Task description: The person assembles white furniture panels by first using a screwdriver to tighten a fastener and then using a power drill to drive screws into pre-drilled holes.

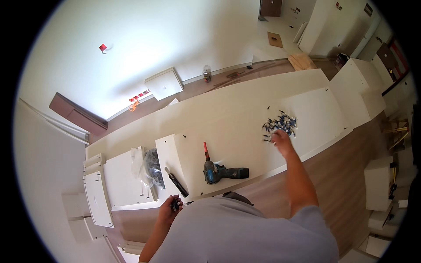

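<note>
My left hand (168, 210), low and close to my body, is closed round several small dark fittings (175, 204), too small to make out exactly. On the right of the long white panel, my right hand (280, 139) is at the near edge of a heap of small dark-blue and pale screw-like fittings (283, 122). Its fingers look drawn together and slightly blurred; what is between them is hidden. A blue and black cordless drill (215, 172) with a red-tipped bit lies between my hands. Beside my left hand rests a black utility knife (177, 183).
White boards (125, 179) are stacked at the left, with a clear plastic bag of dark pieces (153, 168) beside them. Along the far wall stand a white panel (164, 84) and a bottle (206, 73). White cabinet boxes (357, 92) stand at the right.
</note>
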The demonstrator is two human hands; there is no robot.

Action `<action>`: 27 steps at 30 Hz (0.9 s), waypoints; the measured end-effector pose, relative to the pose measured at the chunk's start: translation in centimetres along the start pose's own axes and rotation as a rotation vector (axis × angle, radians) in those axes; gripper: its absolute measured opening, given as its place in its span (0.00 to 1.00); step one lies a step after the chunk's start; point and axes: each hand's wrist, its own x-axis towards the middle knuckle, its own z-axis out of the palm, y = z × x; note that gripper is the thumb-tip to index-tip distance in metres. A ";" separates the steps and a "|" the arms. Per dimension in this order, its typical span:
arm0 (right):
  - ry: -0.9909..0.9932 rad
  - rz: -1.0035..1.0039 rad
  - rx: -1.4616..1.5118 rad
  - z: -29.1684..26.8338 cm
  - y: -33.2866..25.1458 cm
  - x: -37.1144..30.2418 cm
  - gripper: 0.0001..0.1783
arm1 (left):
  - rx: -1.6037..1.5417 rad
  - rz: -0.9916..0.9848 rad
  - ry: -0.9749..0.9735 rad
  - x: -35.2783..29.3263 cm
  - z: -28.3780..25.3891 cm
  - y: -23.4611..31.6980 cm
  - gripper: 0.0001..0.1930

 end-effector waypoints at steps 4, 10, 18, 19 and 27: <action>0.015 0.060 0.487 -2.9 -0.7 -1.0 0.08 | -0.037 0.008 0.004 0.1 -1.8 -0.6 0.19; 0.047 -0.260 -0.720 -1.3 1.5 1.4 0.17 | -0.043 -0.013 0.046 0.7 -1.6 -0.4 0.20; 0.043 -0.058 -1.109 1.4 1.9 -0.5 0.12 | -0.013 0.021 0.040 0.1 -0.3 0.9 0.19; 0.034 -0.053 -1.138 1.4 2.3 -0.3 0.11 | -0.016 0.016 0.050 0.1 -0.5 0.9 0.19; 0.040 -0.221 -1.066 2.0 0.4 0.1 0.12 | -0.003 0.030 0.081 -0.4 -2.4 0.0 0.18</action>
